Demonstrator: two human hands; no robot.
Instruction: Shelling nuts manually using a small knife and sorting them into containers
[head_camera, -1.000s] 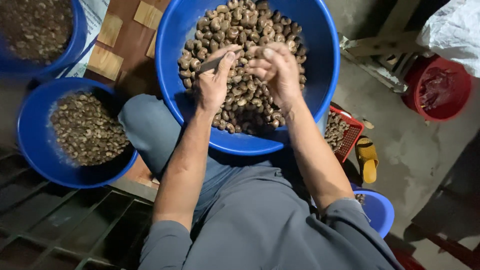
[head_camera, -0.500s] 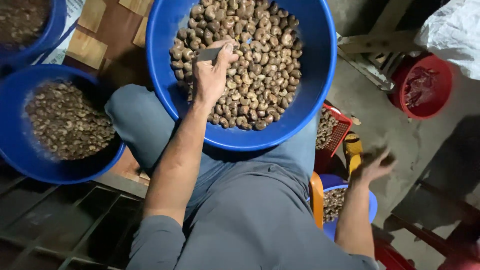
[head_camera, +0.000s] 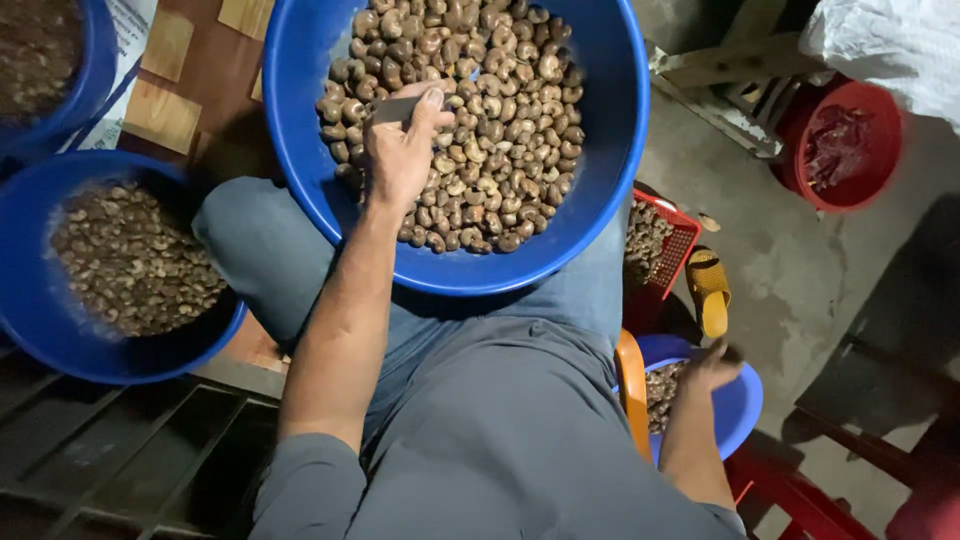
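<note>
Under the left hand (head_camera: 400, 150) lies the heap of cashew nuts (head_camera: 480, 110) in the big blue basin (head_camera: 610, 150) on the person's lap; that hand is clenched around a small dark blade (head_camera: 392, 108), thumb pressed along its top, with nuts touching its knuckles and spreading away beyond its fingertips. The right hand (head_camera: 712, 368) hangs low beside the person's hip, over a small blue bowl (head_camera: 735, 400) that holds more nuts; whether its fingers are released or pinching something cannot be told, as they are blurred and in shadow. To do this well, I judge the blade should stay pointed away from the palm while the other hand is off to the side. The nuts are curved, kidney-shaped, mottled brown and tan, piled loosely and filling most of the basin's floor.
</note>
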